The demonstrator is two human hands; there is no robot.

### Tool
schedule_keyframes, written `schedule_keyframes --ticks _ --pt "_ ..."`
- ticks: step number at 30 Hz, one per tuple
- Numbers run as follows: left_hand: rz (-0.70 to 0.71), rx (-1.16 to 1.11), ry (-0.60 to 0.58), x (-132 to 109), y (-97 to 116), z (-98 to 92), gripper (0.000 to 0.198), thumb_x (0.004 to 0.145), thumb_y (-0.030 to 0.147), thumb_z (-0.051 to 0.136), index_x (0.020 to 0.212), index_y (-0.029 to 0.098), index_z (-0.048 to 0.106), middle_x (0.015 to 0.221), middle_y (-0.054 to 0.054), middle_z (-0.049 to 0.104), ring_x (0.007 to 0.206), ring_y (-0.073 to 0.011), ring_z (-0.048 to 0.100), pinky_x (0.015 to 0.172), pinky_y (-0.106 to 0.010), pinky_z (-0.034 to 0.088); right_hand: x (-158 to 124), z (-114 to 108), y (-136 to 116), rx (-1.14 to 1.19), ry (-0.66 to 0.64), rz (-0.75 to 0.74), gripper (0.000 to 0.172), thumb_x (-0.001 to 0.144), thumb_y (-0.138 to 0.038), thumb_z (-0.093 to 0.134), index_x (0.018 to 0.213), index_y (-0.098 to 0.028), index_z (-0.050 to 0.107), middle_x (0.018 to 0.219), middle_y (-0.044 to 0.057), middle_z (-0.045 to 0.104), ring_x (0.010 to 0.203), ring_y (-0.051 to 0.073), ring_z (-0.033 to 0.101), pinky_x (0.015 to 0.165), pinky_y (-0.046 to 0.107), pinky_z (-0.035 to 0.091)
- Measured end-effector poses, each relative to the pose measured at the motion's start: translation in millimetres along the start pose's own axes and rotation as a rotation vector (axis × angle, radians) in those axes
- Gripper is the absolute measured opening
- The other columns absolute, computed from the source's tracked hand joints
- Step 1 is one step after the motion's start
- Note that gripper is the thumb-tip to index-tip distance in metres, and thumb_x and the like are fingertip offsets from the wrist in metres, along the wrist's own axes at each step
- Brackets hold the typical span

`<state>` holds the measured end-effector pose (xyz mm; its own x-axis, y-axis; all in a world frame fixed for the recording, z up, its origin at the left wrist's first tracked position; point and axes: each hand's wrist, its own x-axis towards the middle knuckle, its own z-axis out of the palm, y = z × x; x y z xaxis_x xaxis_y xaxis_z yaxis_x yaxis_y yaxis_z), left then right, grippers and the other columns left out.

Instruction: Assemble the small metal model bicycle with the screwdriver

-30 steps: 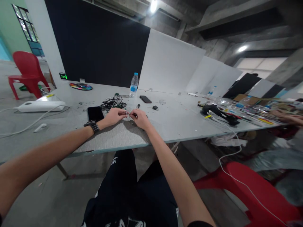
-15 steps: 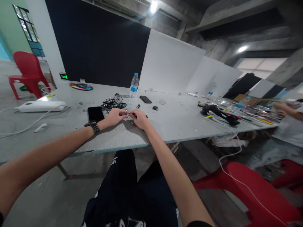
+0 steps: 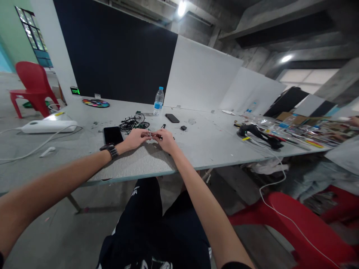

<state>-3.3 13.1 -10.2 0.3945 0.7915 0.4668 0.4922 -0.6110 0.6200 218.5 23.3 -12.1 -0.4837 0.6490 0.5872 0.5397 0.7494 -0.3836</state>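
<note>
My left hand (image 3: 137,138) is closed in a pinch above the table, and my right hand (image 3: 165,140) pinches right beside it. Their fingertips meet around a small piece (image 3: 150,133), too tiny to name and mostly covered by the fingers. Just behind the left hand lies a miniature black bicycle (image 3: 134,121) with spoked wheels and some green bits. A phone with a dark screen (image 3: 112,135) rests beside my left wrist, which wears a black watch (image 3: 110,150). A small dark tool (image 3: 163,126), its kind unclear, lies behind the right hand.
Behind stand a water bottle (image 3: 158,101) and a second dark phone (image 3: 172,118). A small black object (image 3: 183,127) lies right of them. Left are a white power strip (image 3: 49,126) and a colourful disc (image 3: 95,103). A black strap-like device (image 3: 259,136) and clutter lie right, near another person.
My hands stay nearly in place, with only slight finger movement around the small piece. At the far right, the other person's arm has shifted away to the right.
</note>
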Motion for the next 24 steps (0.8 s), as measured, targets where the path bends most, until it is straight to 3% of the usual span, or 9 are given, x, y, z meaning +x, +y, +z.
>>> schedule_keyframes --ticks 24 --pt "-0.021 -0.011 0.009 0.1 4.1 -0.9 0.020 0.093 0.036 0.071 0.097 0.018 0.080 0.097 -0.010 0.084 0.090 -0.0264 0.077 0.085 -0.037 0.059 -0.6 0.8 -1.8 -0.024 -0.015 -0.028 0.020 0.106 -0.025 0.059 0.106 -0.021 0.079 0.099 0.010 0.071 0.094 0.023 0.066 0.088 0.037 0.053"
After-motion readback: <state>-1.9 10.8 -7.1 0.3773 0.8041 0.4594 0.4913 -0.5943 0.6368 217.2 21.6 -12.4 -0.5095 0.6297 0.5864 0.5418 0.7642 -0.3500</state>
